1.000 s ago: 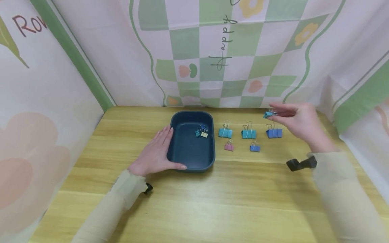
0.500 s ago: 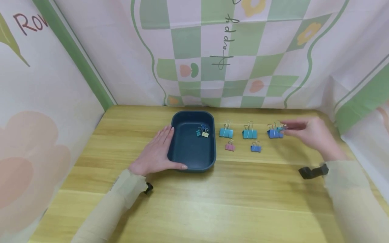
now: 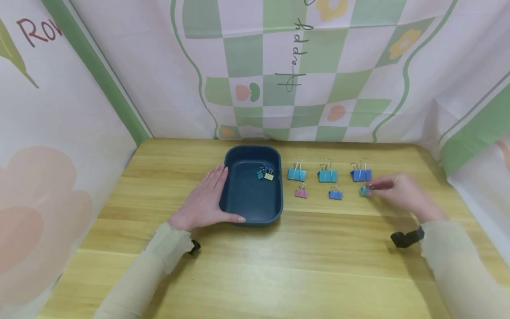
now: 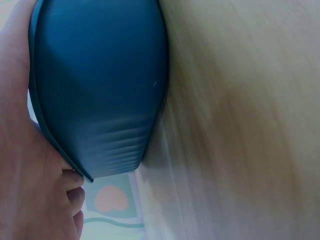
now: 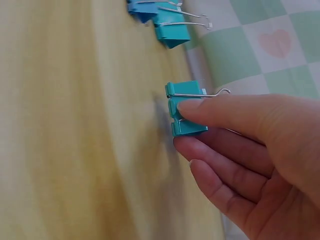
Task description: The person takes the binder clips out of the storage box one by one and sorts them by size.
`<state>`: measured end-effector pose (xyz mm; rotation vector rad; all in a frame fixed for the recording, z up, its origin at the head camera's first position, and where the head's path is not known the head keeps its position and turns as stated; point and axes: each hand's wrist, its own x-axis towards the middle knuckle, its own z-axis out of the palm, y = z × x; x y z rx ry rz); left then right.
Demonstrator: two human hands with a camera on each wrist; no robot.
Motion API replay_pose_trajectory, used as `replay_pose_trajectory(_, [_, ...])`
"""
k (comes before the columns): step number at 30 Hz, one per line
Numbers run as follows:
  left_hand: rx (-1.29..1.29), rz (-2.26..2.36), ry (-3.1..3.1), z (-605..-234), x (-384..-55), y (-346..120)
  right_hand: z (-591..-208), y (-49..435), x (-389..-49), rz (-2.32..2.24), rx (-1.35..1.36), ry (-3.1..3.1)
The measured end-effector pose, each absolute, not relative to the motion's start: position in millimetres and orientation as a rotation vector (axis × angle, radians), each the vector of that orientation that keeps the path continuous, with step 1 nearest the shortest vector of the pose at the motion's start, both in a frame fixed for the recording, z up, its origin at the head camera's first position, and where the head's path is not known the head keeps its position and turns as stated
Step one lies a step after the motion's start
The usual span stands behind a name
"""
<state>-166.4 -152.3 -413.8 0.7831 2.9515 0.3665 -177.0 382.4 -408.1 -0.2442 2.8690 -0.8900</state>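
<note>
My right hand [image 3: 398, 192] pinches a small teal binder clip [image 3: 365, 191] between thumb and fingers, close over the table at the right end of the front row. In the right wrist view the thumb lies on the face of the teal clip [image 5: 187, 107], and one wire handle sticks out past it. My left hand [image 3: 203, 199] rests along the left rim of a dark blue tray [image 3: 251, 201], fingers straight and thumb spread along the near edge. Inside the tray lie several small binder clips [image 3: 268, 176]. In the left wrist view the tray's side wall [image 4: 100, 75] fills the upper left.
Two large teal binder clips [image 3: 296, 174] and a large blue one [image 3: 361, 175] stand in a back row right of the tray. Before them are a small pink clip [image 3: 301, 193] and a small blue clip [image 3: 335, 195]. A patterned curtain [image 3: 279, 88] hangs behind the wooden table [image 3: 255, 270].
My right hand has brought the teal binder clip down from the back, past the large blue clip, toward the front row. The left hand and tray stay put.
</note>
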Motion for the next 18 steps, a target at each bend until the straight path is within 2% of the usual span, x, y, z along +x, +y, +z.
replay_pose_trajectory(18, [0.779, 0.381, 2.956, -413.5, -166.2, -152.7, -417.7, 382.6, -179.2, -0.814, -0.332, 2.952])
